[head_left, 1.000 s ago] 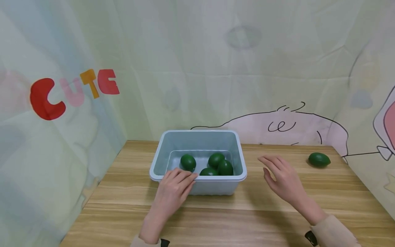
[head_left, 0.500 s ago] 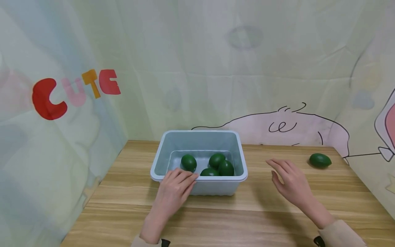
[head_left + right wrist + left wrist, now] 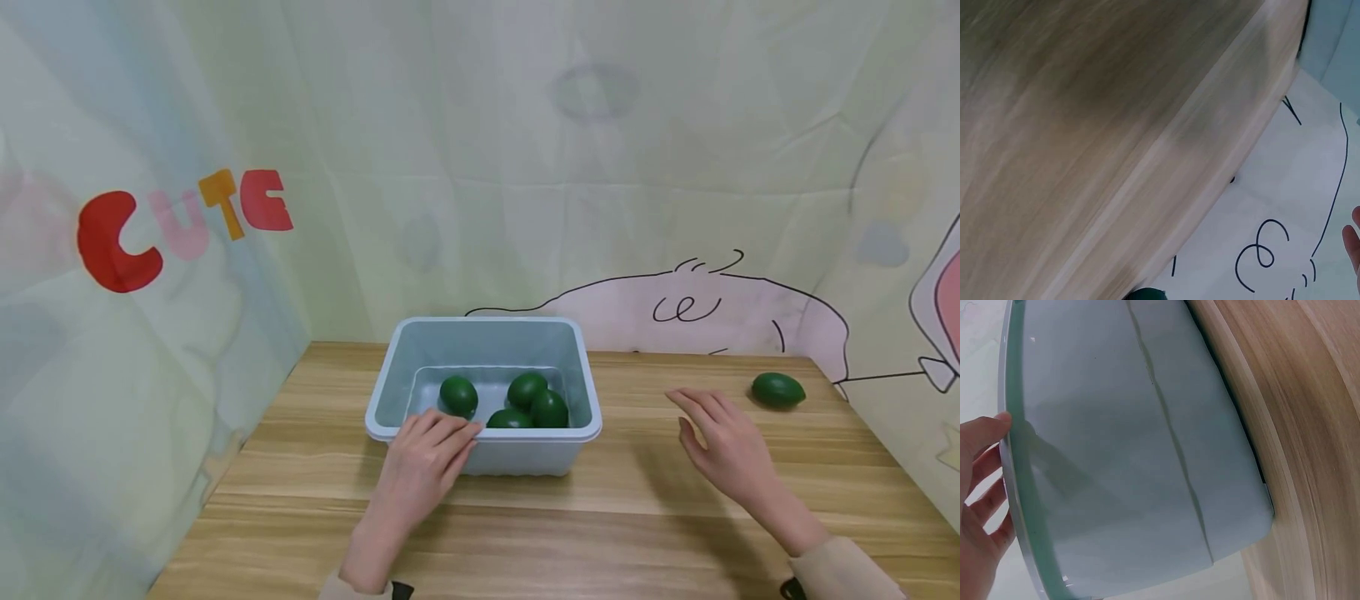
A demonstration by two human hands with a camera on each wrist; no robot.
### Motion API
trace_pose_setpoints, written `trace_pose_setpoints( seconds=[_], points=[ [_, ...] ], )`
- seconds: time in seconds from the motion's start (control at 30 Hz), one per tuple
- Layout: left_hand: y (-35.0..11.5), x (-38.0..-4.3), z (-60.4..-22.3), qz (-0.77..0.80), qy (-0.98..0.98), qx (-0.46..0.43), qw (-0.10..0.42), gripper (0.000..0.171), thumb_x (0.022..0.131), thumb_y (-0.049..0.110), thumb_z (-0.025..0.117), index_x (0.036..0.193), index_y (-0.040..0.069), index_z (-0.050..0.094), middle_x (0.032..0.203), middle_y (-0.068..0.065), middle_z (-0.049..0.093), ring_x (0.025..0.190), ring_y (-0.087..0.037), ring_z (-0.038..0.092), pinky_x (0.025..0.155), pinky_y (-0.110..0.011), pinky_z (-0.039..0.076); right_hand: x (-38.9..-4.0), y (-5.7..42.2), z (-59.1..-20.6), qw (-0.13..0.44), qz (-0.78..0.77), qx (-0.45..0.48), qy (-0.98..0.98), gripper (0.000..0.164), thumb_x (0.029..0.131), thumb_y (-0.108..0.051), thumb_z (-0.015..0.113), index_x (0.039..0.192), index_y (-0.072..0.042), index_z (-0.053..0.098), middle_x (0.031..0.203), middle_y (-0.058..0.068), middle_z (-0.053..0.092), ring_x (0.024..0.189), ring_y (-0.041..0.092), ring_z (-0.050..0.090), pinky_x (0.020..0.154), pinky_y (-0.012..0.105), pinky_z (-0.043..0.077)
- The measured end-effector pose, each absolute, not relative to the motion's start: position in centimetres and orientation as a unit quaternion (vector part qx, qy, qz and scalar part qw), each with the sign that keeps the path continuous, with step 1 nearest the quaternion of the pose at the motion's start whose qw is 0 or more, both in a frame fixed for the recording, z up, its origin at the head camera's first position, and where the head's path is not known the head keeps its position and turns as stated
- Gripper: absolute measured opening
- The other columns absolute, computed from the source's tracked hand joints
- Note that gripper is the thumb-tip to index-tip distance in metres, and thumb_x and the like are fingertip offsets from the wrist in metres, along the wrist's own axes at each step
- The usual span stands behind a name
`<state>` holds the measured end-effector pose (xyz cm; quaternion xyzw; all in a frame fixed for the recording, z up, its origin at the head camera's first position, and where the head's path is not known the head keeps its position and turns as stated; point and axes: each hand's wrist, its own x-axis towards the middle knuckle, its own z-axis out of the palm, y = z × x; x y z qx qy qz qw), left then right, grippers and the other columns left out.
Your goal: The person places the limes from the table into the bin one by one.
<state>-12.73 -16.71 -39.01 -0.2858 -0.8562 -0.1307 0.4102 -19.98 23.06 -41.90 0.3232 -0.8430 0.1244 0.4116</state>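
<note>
My left hand [image 3: 422,458] holds the near rim of a light blue plastic bin [image 3: 517,454]. In the left wrist view its thumb [image 3: 997,425] touches the rim, and the other fingers lie behind it. Inside the bin are several dark green limes; one lime [image 3: 458,395] lies left, another lime [image 3: 549,408] in a cluster on the right. The near wall partly hides them. To the bin's right, my right hand [image 3: 723,442] hovers above the table, fingers relaxed, holding nothing. A single lime [image 3: 777,390] with a pointed end lies beyond that hand, towards the back right.
The wooden table [image 3: 525,542] runs back to a printed fabric backdrop [image 3: 450,167]. On the left, the fabric bears colourful letters [image 3: 116,242]. The bin stands near the table's back edge.
My right hand has moved right, away from the bin and towards the lone lime. The left hand stays on the rim, and the limes lie as before.
</note>
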Motion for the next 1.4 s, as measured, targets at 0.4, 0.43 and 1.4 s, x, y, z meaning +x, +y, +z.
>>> trace_pose_setpoints(
  seconds=[0.4, 0.43, 1.4],
  points=[
    [-16.7, -12.7, -39.0, -0.132, -0.854, -0.289, 0.412, 0.022, 0.080, 0.016, 0.075, 0.102, 0.015, 0.075, 0.092, 0.005, 0.071, 0.085, -0.013, 0.059, 0.072, -0.030, 0.047, -20.6, 25.0, -42.9, 0.388, 0.121, 0.304, -0.862, 0.039, 0.090, -0.021, 0.045, 0.119, -0.001, 0.064, 0.106, 0.015, 0.066, 0.093, 0.031, 0.059, 0.072, 0.042, 0.049],
    [-16.7, -12.7, -39.0, -0.132, -0.854, -0.289, 0.413, 0.022, 0.080, 0.017, 0.075, 0.102, 0.015, 0.075, 0.092, 0.005, 0.071, 0.085, -0.013, 0.059, 0.071, -0.030, 0.047, -20.6, 25.2, -42.9, 0.384, 0.120, 0.300, -0.865, 0.039, 0.088, -0.018, 0.050, 0.120, -0.001, 0.063, 0.107, 0.015, 0.065, 0.094, 0.032, 0.059, 0.072, 0.043, 0.049],
    [-16.8, -12.7, -39.0, -0.131, -0.862, -0.284, 0.399, 0.022, 0.082, 0.018, 0.073, 0.105, 0.017, 0.075, 0.093, 0.006, 0.071, 0.086, -0.013, 0.059, 0.074, -0.029, 0.047, -22.6, 30.9, -44.1, 0.332, 0.079, 0.236, -0.910, 0.059, 0.065, 0.000, 0.076, 0.122, 0.000, 0.058, 0.108, 0.022, 0.061, 0.090, 0.041, 0.056, 0.066, 0.052, 0.046]
  ],
)
